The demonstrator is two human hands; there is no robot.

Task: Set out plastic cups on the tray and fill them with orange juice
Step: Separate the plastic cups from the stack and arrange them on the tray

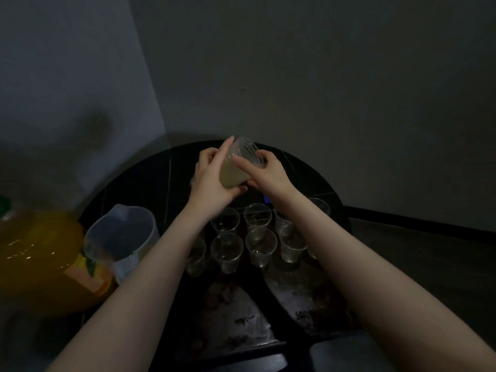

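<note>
A stack of clear plastic cups (236, 163) is held tilted in the air above the far side of the tray. My left hand (212, 181) wraps around the stack's lower part. My right hand (264, 171) pinches the rim end of the stack with its fingertips. Below them, several empty clear cups (227, 251) stand upright in rows on the dark tray (308, 296). A big bottle of orange juice (40, 253) stands at the left edge of the view.
A translucent white jug (122, 234) stands between the juice bottle and the cups. Everything rests on a round black table (150, 178) pushed into a corner of grey walls. The scene is dim.
</note>
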